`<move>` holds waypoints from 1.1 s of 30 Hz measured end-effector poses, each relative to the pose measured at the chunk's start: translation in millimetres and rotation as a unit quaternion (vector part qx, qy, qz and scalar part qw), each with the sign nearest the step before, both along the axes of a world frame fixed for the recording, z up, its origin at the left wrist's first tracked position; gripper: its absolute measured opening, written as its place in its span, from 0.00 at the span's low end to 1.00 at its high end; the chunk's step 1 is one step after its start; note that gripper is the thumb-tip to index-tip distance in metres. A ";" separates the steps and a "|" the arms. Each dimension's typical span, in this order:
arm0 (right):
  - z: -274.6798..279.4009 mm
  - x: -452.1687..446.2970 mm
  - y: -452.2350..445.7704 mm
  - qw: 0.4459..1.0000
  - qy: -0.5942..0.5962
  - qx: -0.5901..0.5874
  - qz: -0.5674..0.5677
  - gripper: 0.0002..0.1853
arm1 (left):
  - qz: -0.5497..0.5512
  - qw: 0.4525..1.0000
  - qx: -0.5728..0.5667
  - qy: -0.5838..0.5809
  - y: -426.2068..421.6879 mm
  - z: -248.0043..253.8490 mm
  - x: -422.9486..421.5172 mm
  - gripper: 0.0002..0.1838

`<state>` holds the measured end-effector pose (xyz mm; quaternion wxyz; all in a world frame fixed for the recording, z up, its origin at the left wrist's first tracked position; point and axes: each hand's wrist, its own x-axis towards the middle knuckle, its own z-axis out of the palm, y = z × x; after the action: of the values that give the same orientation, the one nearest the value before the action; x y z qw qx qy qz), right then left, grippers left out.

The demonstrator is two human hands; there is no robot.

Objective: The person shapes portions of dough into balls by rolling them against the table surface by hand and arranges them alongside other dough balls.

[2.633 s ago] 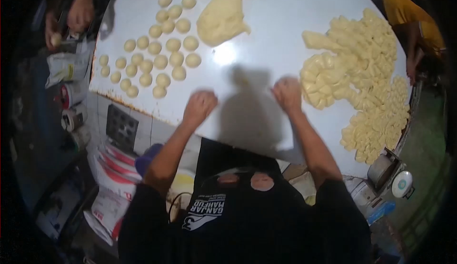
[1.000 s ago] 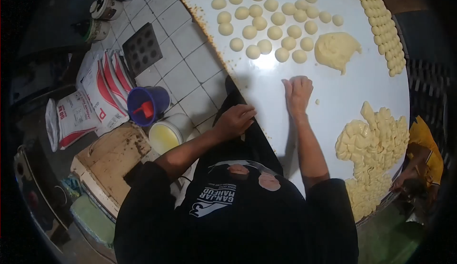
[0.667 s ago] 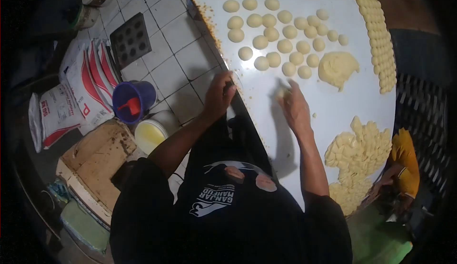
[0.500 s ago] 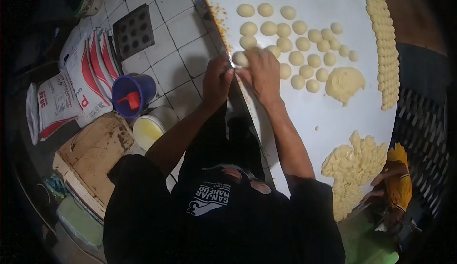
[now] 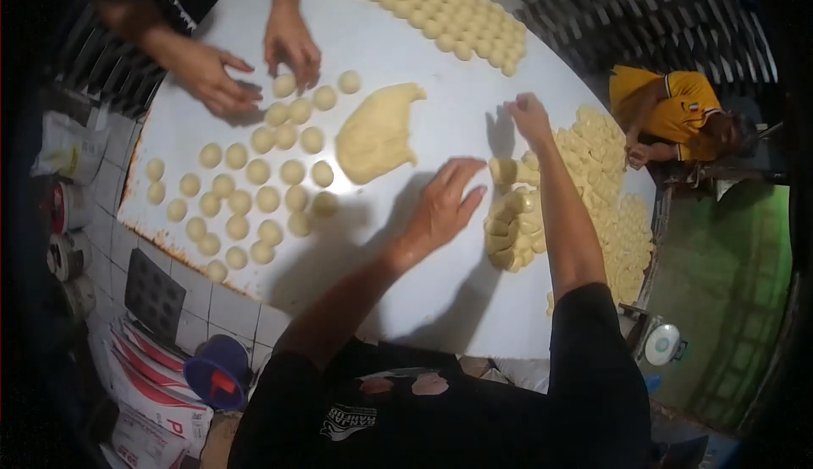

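My left hand is open over the white tabletop, fingers apart and empty, just left of a heap of cut dough pieces. Raised above the heap's far end, my right hand is closed in a fist; whatever it may hold is hidden. A wider spread of dough pieces lies beyond my right forearm. To the left of my hands rests a large flattened lump of dough. Several round dough balls are scattered farther left.
Another person's two hands work around dough balls at the upper left. Rows of dough balls line the far edge. At the right is a person in a yellow shirt. A blue bucket and sacks stand on the floor.
The view has swung right along the table. Both my hands have left the dough ball at the table edge and moved to the cut dough pieces; the left has opened. Another person's hands now show.
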<state>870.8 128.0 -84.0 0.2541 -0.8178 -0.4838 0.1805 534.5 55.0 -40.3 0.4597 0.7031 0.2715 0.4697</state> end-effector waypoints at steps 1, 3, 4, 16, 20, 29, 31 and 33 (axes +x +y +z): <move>-12.6 25.2 14.3 0.999 0.020 0.008 -0.046 0.28 | 0.001 0.999 -0.033 0.005 10.8 -7.2 23.9 0.21; -30.8 68.4 36.0 0.993 0.054 0.028 -0.099 0.30 | 0.010 1.000 -0.007 0.022 50.5 -25.2 76.3 0.21; -32.2 74.8 45.4 0.994 0.042 0.039 -0.088 0.30 | 0.020 0.999 0.006 0.028 70.3 -35.6 104.1 0.20; -41.6 51.9 14.7 0.957 0.162 0.237 -0.032 0.18 | -0.033 0.909 0.206 0.361 259.9 -110.4 284.2 0.15; 9.6 -58.6 -140.5 0.881 0.450 0.140 -0.035 0.16 | 0.036 0.975 0.101 0.197 165.5 -45.8 184.8 0.18; -74.5 -197.8 -333.4 0.955 -0.060 0.022 0.289 0.15 | -0.043 0.855 0.144 0.496 -109.9 -95.4 -248.0 0.18; -80.6 -213.7 -268.1 0.959 -0.121 0.120 0.229 0.15 | 0.025 0.868 0.187 0.460 -89.6 -125.8 -212.4 0.20; -87.8 -263.2 -261.3 0.986 -0.080 0.062 0.132 0.16 | 0.072 0.874 0.047 0.478 -107.8 -114.9 -164.1 0.19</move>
<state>607.6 -133.3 -171.8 0.2387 -0.7414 -0.6165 0.1157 370.4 -52.8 -155.2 0.2050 0.8413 0.4855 0.1205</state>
